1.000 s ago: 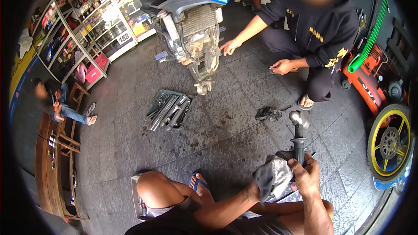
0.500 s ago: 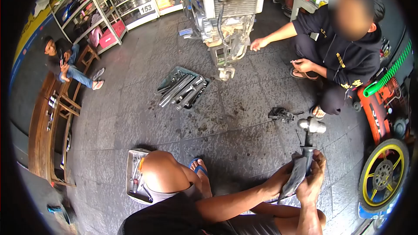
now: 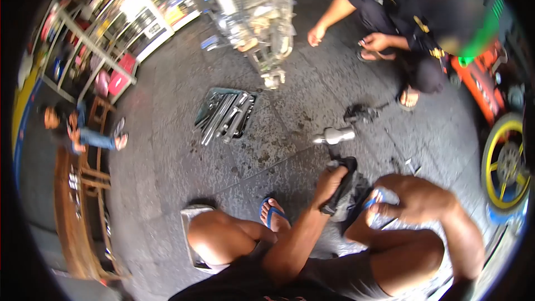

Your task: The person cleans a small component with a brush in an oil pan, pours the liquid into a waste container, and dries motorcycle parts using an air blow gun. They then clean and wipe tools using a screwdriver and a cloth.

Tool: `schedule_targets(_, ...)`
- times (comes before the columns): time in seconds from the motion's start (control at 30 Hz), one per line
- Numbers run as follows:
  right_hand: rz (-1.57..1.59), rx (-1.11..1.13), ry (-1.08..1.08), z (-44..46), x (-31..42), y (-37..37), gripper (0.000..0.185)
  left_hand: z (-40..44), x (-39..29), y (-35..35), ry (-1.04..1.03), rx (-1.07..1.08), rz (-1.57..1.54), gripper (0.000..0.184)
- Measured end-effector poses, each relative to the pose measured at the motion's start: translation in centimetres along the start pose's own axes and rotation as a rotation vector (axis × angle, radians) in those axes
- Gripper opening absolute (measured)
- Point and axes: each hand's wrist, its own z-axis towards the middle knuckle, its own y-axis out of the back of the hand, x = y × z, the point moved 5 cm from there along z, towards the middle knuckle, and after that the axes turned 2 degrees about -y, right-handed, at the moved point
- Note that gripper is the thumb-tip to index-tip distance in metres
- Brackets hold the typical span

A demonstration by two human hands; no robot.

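My left hand (image 3: 331, 185) is closed round the dark handle of a hammer (image 3: 339, 135), whose silver head points away from me over the floor. A crumpled black rag or cover (image 3: 352, 187) hangs beside the handle, against the same hand; its exact kind is unclear. My right hand (image 3: 415, 198) is apart from the hammer, above my right foot, blurred, with thumb and fingers apart and nothing visible between them. Just beyond it, a small metal tool (image 3: 412, 166) lies on the floor.
A tray (image 3: 200, 112) of long metal tools lies mid-floor before a partly stripped motorcycle (image 3: 251, 22). A black bundle (image 3: 361, 113) lies beyond the hammer. One person (image 3: 384, 17) squats at right, near a yellow wheel (image 3: 504, 161); another sits by a wooden bench (image 3: 72, 212).
My right hand has let go of the hammer and moved right. My left hand now holds the handle, and the hammer has shifted left and turned. The view has tilted.
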Motion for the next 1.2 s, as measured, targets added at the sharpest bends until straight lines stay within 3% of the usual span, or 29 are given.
schedule_targets(0.07, 0.057, -0.105, -0.028, 1.4, -0.8, 2.7, 0.064, -1.3, -1.7, -0.9, 0.054, -0.302, 0.241, 0.016)
schedule_targets(0.1, 0.057, -0.245, 0.039, 2.7, -2.8, 3.2, 0.064, -1.1, -2.1, -0.3, 0.079, -0.297, 0.434, 0.016)
schedule_targets(0.13, 0.164, -0.311, 0.022, 4.3, -4.8, 3.5, 0.065, -0.9, -2.1, 0.1, 0.053, -0.194, 0.423, 0.015)
schedule_targets(0.27, 0.534, -0.347, -0.04, 10.6, -12.3, 0.8, 0.077, 0.2, -1.1, 3.3, 0.051, -0.145, 0.774, 0.014)
schedule_targets(0.33, 0.684, -0.397, -0.034, 13.3, -16.2, -3.0, 0.087, 0.9, 0.5, 6.6, 0.146, -0.095, 0.687, 0.022)
schedule_targets(0.4, 0.898, -0.414, -0.046, 14.4, -19.1, -6.0, 0.091, 2.0, 1.5, 6.7, 0.186, -0.19, 0.638, 0.028)
schedule_targets(0.47, 1.116, -0.291, -0.061, 14.5, -21.7, -8.9, 0.09, 4.1, 3.1, 6.4, 0.193, -0.228, 0.523, 0.033)
schedule_targets(0.5, 1.111, -0.217, -0.069, 15.0, -22.9, -10.9, 0.088, 5.3, 3.9, 6.8, 0.183, -0.25, 0.388, 0.039)
schedule_targets(0.53, 1.106, -0.146, -0.075, 15.4, -24.0, -13.0, 0.086, 5.8, 5.1, 9.1, 0.338, -0.167, 0.235, 0.048)
schedule_targets(0.6, 1.332, -0.211, -0.088, 15.9, -25.5, -14.7, 0.062, 7.4, 6.1, 9.7, 0.415, -0.325, 0.28, 0.042)
schedule_targets(0.73, 1.209, -0.115, -0.197, 15.6, -29.2, -11.7, 0.046, 10.6, 6.5, 9.4, 0.45, -0.405, 0.57, 0.031)
schedule_targets(0.77, 1.194, -0.138, -0.136, 16.1, -29.7, -10.6, 0.033, 11.3, 6.6, 9.3, 0.388, -0.45, 0.6, 0.028)
schedule_targets(0.8, 1.193, -0.116, -0.122, 16.9, -30.1, -10.1, 0.033, 12.0, 6.1, 9.4, 0.374, -0.471, 0.598, 0.028)
schedule_targets(0.87, 1.203, 0.062, -0.322, 18.4, -31.5, -10.3, 0.022, 13.2, 5.1, 9.8, 0.569, -0.38, 1.15, 0.026)
schedule_targets(0.93, 1.268, -0.006, -0.293, 20.3, -31.8, -10.1, 0.021, 13.8, 5.0, 10.3, 0.566, -0.503, 0.975, 0.026)
schedule_targets(1.0, 0.933, -0.245, -0.112, 22.1, -32.1, -9.8, 0.029, 13.7, 5.3, 10.5, 0.562, -0.61, 0.801, 0.026)
schedule_targets(1.07, 1.005, -0.273, -0.125, 23.1, -31.3, -10.3, 0.034, 12.9, 6.0, 10.7, 0.498, -0.743, 0.523, 0.023)
schedule_targets(1.13, 1.004, -0.373, -0.119, 23.6, -30.7, -11.1, 0.037, 11.3, 6.5, 11.7, 0.525, -0.745, 0.512, 0.025)
schedule_targets(1.2, 0.958, -0.235, -0.152, 23.8, -31.0, -13.0, 0.044, 11.2, 6.5, 11.1, 0.55, -0.745, 0.497, 0.027)
